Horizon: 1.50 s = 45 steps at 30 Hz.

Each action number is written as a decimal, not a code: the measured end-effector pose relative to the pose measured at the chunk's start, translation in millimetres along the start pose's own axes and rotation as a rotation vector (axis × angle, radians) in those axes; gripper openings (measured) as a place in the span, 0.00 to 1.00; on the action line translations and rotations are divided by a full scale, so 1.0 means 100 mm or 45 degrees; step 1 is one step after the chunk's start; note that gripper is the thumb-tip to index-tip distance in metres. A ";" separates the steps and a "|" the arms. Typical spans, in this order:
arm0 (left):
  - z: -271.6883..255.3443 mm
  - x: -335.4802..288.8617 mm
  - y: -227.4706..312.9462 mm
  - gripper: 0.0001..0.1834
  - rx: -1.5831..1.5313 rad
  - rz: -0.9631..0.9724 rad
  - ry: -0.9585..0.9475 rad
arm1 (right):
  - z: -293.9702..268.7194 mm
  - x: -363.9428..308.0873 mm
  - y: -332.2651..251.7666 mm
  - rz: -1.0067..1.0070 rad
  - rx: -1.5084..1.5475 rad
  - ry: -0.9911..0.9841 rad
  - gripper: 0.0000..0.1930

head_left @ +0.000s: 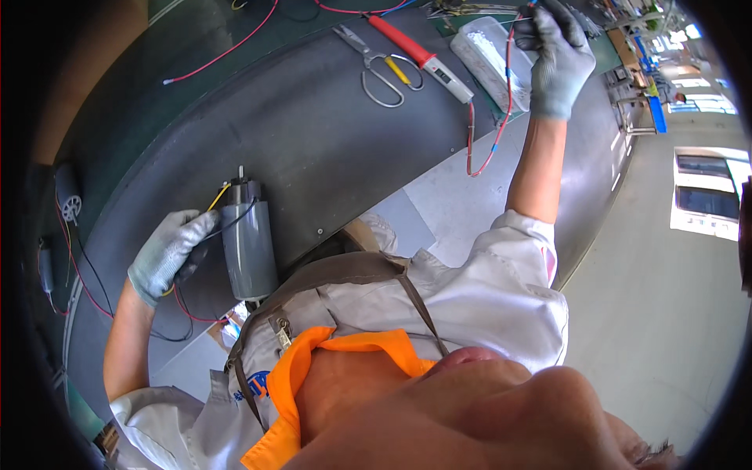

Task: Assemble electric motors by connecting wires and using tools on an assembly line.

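Note:
My left hand [174, 249], in a grey-coated glove, closes on the thin yellow and black wires [220, 196] of a grey cylindrical motor [249, 247]. The motor stands beside the hand near the table's edge, its metal shaft pointing away from me. Far off to the right, my gloved right hand [560, 66] is raised with its dark fingertips curled. Whatever those fingers hold is hidden. A red cord [509, 78] with blue bands passes close by them. Beneath that hand lies a clear plastic box [487, 59] with small pale pieces inside.
On the dark table [313, 149] rest scissors [380, 66] and a red-and-grey corded hand tool [419, 56]. A loose red wire [227, 55] lies at the back. Another motor [67, 188] with wires and a small grey cylinder [46, 266] are at far left.

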<state>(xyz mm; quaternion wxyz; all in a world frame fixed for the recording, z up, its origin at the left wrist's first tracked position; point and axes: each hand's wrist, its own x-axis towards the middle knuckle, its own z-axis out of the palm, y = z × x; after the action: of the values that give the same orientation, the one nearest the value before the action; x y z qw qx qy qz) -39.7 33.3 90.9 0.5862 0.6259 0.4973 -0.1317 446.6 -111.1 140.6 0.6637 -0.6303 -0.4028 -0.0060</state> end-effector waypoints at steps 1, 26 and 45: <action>0.00 -0.03 -0.07 0.27 -0.046 -0.008 0.018 | 0.20 -0.20 -0.10 -0.024 -0.007 -0.181 0.15; -0.08 -0.15 -0.44 0.28 -0.202 -0.061 0.060 | 1.97 -2.59 -0.44 -0.839 0.208 -1.374 0.14; 0.54 0.28 -0.45 0.13 -0.711 0.410 0.624 | 2.06 -2.56 -0.36 0.912 0.973 -1.088 0.15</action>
<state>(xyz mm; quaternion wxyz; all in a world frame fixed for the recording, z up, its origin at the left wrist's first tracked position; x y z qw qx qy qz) -38.6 -8.3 28.3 0.6108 0.5254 0.5346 0.2551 146.0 -73.3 7.4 0.5833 -0.3928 -0.3699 0.6071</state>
